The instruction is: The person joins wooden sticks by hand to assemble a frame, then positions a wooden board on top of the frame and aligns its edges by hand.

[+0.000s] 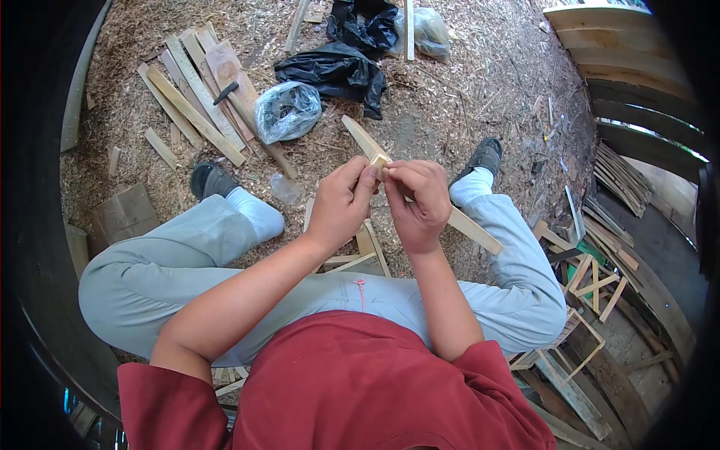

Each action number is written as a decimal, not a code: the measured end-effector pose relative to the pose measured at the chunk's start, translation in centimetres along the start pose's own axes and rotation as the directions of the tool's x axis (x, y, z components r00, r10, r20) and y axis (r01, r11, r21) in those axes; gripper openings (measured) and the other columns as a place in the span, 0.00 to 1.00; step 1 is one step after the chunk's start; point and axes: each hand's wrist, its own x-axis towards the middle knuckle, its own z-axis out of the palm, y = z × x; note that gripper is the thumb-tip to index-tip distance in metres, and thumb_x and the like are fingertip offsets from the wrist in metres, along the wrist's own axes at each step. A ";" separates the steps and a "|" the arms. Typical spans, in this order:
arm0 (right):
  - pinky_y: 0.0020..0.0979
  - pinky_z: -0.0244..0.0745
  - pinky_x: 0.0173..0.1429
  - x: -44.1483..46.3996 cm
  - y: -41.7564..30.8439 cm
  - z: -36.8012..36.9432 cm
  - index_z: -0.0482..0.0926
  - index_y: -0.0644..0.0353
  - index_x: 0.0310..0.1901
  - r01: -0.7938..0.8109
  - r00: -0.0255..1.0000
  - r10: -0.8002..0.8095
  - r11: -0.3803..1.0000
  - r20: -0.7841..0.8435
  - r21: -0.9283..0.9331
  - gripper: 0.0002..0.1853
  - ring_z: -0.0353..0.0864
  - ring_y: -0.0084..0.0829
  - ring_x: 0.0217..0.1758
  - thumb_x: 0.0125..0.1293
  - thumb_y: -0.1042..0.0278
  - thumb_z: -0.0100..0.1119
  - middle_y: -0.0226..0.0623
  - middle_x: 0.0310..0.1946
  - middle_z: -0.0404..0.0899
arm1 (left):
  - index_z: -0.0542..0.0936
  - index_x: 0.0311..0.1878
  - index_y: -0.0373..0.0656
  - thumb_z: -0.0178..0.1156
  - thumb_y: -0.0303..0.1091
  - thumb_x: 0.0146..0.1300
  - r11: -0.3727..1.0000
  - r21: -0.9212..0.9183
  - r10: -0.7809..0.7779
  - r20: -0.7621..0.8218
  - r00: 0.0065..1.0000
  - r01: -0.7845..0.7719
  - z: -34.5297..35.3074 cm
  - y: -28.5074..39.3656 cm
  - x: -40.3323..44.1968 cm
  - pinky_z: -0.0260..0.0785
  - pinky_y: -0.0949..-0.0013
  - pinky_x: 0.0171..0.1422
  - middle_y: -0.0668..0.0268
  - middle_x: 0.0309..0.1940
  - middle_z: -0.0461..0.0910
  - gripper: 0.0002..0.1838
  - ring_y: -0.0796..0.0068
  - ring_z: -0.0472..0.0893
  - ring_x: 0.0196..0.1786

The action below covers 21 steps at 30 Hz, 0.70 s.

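Note:
Both hands meet near the middle of the view, above the ground between the feet. My left hand (339, 202) and my right hand (418, 202) pinch a small pale wooden piece (380, 161) between their fingertips. It looks square or folded at its end; its full shape is partly hidden by the fingers. Behind and below the hands, a long pale wooden slat (474, 230) runs diagonally, from upper left to lower right, near the right foot. Whether the small piece touches the slat cannot be made out.
Planks (196, 94) and a hammer (226, 93) lie at the upper left, beside a clear plastic bag (287, 112). Black plastic (334, 73) lies farther ahead. Wooden frames (596, 289) and stacked strips (622, 180) are at the right. Wood shavings cover the ground.

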 end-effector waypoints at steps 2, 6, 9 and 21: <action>0.40 0.76 0.53 0.0 0.0 0.0 0.85 0.54 0.45 -0.001 1.000 0.001 1.000 0.003 -0.001 0.16 0.87 0.38 0.46 0.57 0.79 0.77 0.33 0.42 0.89 | 0.76 0.43 0.38 0.54 0.36 0.85 1.000 -0.007 0.003 0.003 1.000 -0.003 0.0 0.1 0.0 0.71 0.69 0.27 0.62 0.31 0.80 0.13 0.77 0.81 0.23; 0.40 0.76 0.53 0.0 0.0 0.0 0.85 0.54 0.45 -0.009 1.000 0.009 1.000 0.007 -0.004 0.16 0.87 0.38 0.46 0.57 0.79 0.77 0.33 0.42 0.89 | 0.77 0.44 0.38 0.53 0.37 0.85 0.999 -0.035 -0.011 0.010 1.000 0.011 0.0 0.0 -0.1 0.72 0.70 0.27 0.62 0.32 0.80 0.13 0.77 0.81 0.24; 0.39 0.76 0.53 0.0 0.0 0.0 0.85 0.54 0.45 0.006 1.000 -0.006 1.000 0.005 0.002 0.16 0.87 0.38 0.46 0.57 0.79 0.77 0.33 0.42 0.89 | 0.77 0.44 0.38 0.53 0.37 0.85 0.997 -0.078 0.003 0.016 1.000 -0.002 -0.1 -0.2 -0.2 0.72 0.70 0.27 0.63 0.31 0.80 0.13 0.78 0.81 0.24; 0.38 0.82 0.47 0.3 0.1 0.1 0.85 0.57 0.44 0.025 1.000 -0.025 1.000 0.001 0.012 0.16 0.87 0.41 0.44 0.56 0.83 0.78 0.36 0.41 0.89 | 0.78 0.44 0.36 0.58 0.34 0.80 0.996 0.053 0.067 -0.040 0.997 -0.065 0.0 -1.2 0.0 0.73 0.59 0.36 0.54 0.29 0.81 0.10 0.61 0.83 0.30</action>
